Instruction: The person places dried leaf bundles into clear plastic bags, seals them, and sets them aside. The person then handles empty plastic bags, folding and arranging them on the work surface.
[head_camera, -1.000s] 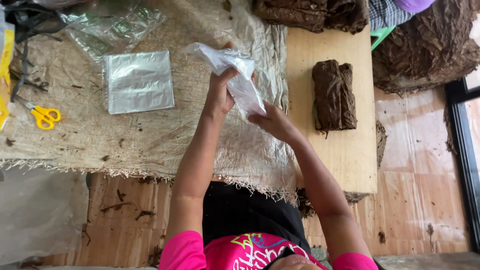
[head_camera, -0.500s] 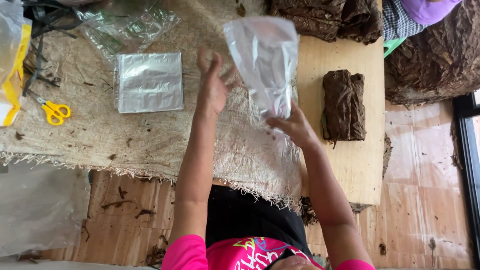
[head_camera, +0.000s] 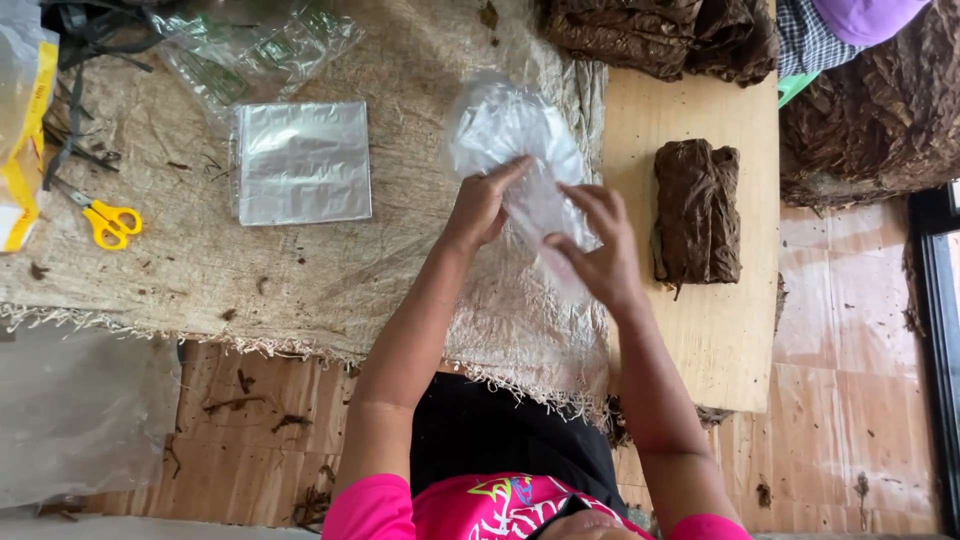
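Note:
A clear plastic bag (head_camera: 512, 135) is held up over the burlap-covered table (head_camera: 300, 270). My left hand (head_camera: 483, 205) grips its left side and my right hand (head_camera: 598, 250) grips its right side, fingers spread into the film. A dark brown pressed leaf bundle (head_camera: 697, 210) lies on the bare wooden board (head_camera: 700, 330) just right of my right hand. A stack of silver foil sheets (head_camera: 303, 162) lies to the left of my left hand.
Yellow-handled scissors (head_camera: 105, 220) lie at the left edge. Clear wrappers (head_camera: 250, 50) and a yellow-and-clear bag (head_camera: 20, 110) sit at the upper left. More dark leaf piles (head_camera: 650, 35) are at the back, and a big heap (head_camera: 870, 110) at right beside another person's purple sleeve (head_camera: 868, 15).
The bag was crumpled between both hands, then shaken open by my right hand alone with the left hand free. Now both hands hold it again, lower and puffed out.

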